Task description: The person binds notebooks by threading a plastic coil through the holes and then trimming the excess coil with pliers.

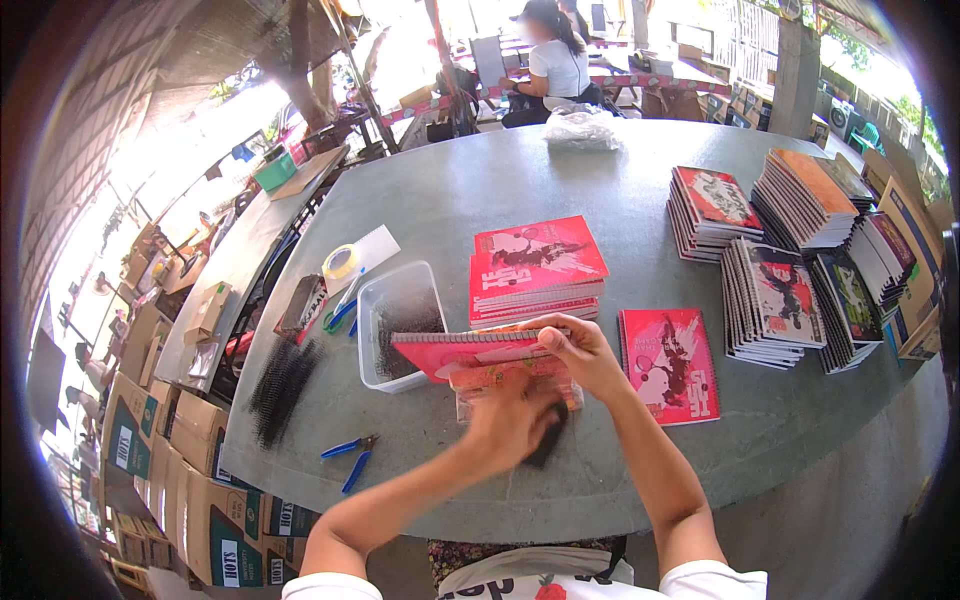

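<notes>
The right hand [580,350] pinched a pink notebook [470,352] by its edge above the counter [480,190]; the blurred left hand [510,425] gripped a black binding coil [548,445].

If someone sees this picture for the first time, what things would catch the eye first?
First, the pink notebook held up in the centre by the right hand, with the blurred left hand at a black spiral coil below it. Next, the stacks of notebooks at the right of the grey table, and the blue pliers at the left near the table edge.
</notes>
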Demonstrator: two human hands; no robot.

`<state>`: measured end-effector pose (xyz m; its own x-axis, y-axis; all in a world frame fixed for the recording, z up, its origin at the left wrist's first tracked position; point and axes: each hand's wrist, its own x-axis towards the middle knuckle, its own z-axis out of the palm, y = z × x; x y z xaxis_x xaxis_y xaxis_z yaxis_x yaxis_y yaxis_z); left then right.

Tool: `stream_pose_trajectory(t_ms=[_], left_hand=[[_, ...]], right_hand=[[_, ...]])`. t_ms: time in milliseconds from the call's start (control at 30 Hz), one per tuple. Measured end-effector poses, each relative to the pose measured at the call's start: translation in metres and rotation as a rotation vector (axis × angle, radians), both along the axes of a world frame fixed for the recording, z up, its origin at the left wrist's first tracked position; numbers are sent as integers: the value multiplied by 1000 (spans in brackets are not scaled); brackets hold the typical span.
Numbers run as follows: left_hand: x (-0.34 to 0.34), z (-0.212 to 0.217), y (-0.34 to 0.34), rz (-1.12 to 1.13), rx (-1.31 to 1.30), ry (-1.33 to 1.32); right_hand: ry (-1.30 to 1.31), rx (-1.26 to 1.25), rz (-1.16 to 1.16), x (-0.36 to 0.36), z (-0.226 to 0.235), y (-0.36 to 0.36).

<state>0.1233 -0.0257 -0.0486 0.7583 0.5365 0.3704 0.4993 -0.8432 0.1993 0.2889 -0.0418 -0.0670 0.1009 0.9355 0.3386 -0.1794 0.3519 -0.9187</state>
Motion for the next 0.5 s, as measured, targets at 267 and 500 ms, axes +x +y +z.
stream_pose_trajectory(t_ms=[267, 500], left_hand=[[9, 41, 26, -119, 232, -377], [41, 29, 41, -252, 59, -242]], right_hand=[[87, 27, -90, -2, 8, 1], [-356, -89, -111, 9, -22, 2]])
